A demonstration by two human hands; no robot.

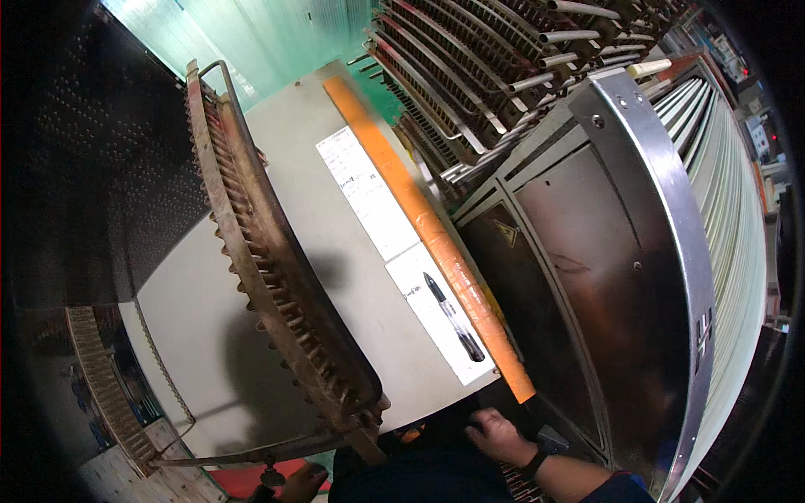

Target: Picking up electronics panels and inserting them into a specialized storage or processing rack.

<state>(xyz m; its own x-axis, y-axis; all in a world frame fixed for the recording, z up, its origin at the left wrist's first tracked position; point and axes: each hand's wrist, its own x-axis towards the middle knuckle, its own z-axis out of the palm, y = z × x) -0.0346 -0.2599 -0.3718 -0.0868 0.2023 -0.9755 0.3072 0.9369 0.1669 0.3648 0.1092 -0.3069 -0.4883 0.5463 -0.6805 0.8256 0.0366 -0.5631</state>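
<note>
Your right hand (pixel 501 438) sits just off the tabletop's (pixel 377 335) near right corner, your left (pixel 306 482) near the toothed rack (pixel 246 260), and a pen (pixel 453 318) lies on paper (pixel 360 189) beside the right edge's orange strip (pixel 436 243).

I observe a pale tabletop (pixel 310 184) before me, a translucent green panel (pixel 285 42) catching light beyond, and a dark metal cabinet (pixel 591 201) at right.

I am viewing a pen (pixel 453 317) lying on paper (pixel 419 292) on the table (pixel 360 293), between a rack (pixel 239 235) and a cabinet (pixel 595 226).
</note>
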